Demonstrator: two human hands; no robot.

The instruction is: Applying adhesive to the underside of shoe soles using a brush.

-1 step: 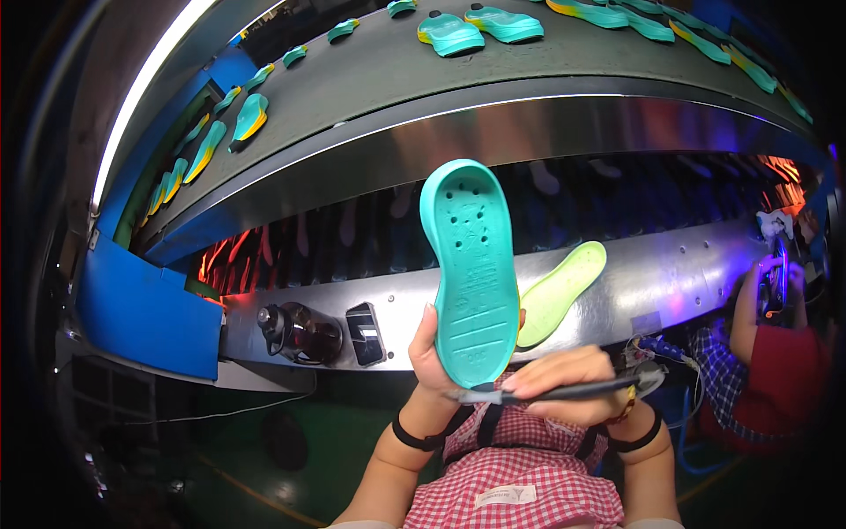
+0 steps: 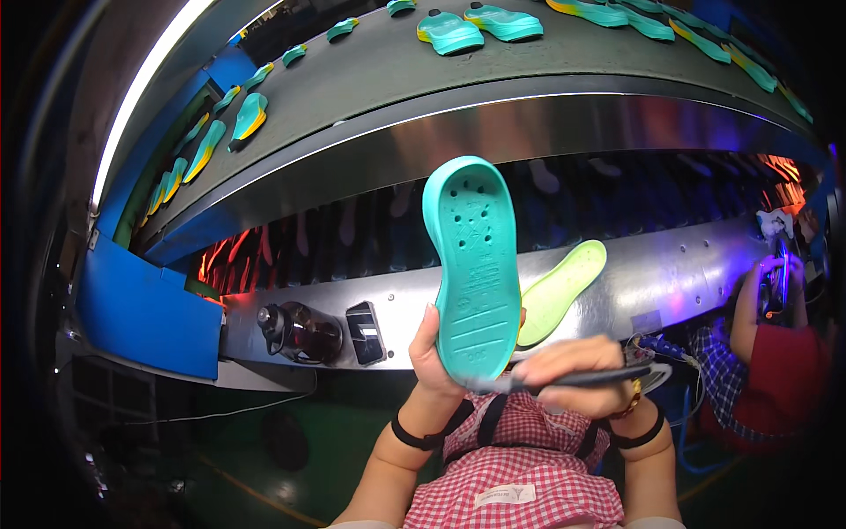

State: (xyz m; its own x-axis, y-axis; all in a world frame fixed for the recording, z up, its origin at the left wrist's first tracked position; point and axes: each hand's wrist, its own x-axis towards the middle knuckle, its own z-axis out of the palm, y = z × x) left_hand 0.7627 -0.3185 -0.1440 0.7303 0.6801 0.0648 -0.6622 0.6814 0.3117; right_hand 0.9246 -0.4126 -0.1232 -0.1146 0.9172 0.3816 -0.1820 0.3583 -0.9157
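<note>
A turquoise shoe sole (image 2: 478,264) stands nearly upright before me, its holed, grooved inner face toward me. My left hand (image 2: 432,357) is closed around its lower end, thumb on the left edge and a fingertip showing at the right. My right hand (image 2: 577,375) grips a dark-handled brush (image 2: 599,377) with a pale tube or cord at its back end. Its grey tip, blurred, is at the sole's bottom rim; whether it touches cannot be made out. Just behind the sole, a pale yellow-green insole-shaped piece (image 2: 564,291) lies on the metal ledge (image 2: 652,273).
A dark bottle (image 2: 304,335) and a phone (image 2: 365,334) rest on the ledge at left. Beyond it, a conveyor belt (image 2: 370,79) carries several turquoise-and-yellow soles (image 2: 451,33). Dark strips hang below the belt, with red glow behind. A co-worker (image 2: 775,353) sits at right.
My right hand and the brush have moved slightly up and to the right. The sole in my left hand has shifted a little. Soles on the belt look nearly unmoved.
</note>
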